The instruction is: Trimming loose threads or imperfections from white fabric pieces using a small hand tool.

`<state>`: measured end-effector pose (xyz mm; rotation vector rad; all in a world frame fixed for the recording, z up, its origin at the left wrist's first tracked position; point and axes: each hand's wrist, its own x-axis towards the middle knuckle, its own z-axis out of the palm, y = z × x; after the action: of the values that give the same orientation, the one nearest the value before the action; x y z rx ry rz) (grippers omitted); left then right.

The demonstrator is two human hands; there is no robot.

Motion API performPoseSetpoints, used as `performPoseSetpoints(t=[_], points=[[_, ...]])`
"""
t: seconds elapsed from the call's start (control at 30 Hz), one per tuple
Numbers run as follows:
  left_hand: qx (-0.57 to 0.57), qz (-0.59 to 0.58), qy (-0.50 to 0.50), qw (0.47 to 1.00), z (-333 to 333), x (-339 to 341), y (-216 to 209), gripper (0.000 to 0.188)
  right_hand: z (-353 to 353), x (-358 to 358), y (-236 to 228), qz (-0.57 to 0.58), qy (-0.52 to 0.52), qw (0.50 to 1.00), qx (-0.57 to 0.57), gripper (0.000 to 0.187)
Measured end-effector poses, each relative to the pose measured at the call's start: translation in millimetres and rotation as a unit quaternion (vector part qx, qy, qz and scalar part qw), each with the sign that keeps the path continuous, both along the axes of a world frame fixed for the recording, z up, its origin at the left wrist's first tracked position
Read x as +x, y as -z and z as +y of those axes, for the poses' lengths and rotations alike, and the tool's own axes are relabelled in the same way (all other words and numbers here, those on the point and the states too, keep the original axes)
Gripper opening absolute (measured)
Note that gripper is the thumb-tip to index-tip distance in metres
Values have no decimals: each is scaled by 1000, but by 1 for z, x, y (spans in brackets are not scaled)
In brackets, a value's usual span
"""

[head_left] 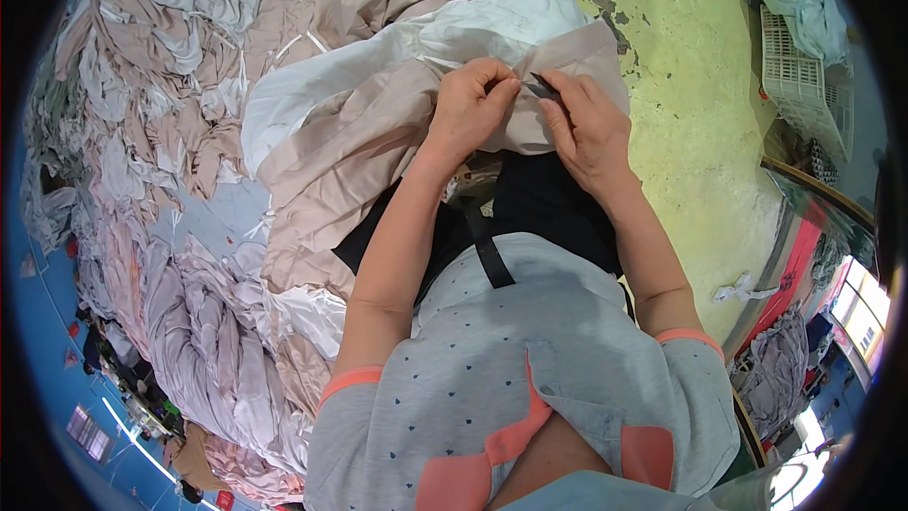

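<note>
Pinching creased beige cloth (340, 147), white fabric (501, 17) alongside: left hand (471, 106). Right hand (594, 128) closed around dark pointed tool (542, 87).

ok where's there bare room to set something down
The yellow floor is bare between the right hand and beige cloth on one side and the white crate on the other. A white scrap lies lower down. The left is crowded with heaped fabric.

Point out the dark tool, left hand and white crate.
Dark tool (543, 87): head view, exposed dark part.
Left hand (473, 106): head view, back of hand.
White crate (793, 64): head view, slatted side.
</note>
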<state>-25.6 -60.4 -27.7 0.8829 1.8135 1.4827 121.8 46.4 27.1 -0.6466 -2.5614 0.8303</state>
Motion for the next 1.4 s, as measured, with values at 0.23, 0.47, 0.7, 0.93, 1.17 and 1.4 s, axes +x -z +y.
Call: performPoseSetpoints(t=[0.23,0.47,0.7,0.93,1.17,1.4], points=[[31,-95,-23,995,-2,5,-4,11,-6,-2,4,12,-6,998,64,24],[43,-96,-29,994,-2,8,-2,12,-8,-3,9,21,-1,996,90,23],[56,-120,-19,991,-3,10,-4,10,-7,-3,10,33,1,996,81,21],[76,-187,-28,979,-8,7,-1,11,-5,-2,12,42,0,998,36,20],[142,-372,-136,907,-18,10,5,9,-10,-3,3,38,-30,997,53,21],[195,-373,-159,893,-22,12,9,8,-14,-10,2,-30,-81,991,104,25]])
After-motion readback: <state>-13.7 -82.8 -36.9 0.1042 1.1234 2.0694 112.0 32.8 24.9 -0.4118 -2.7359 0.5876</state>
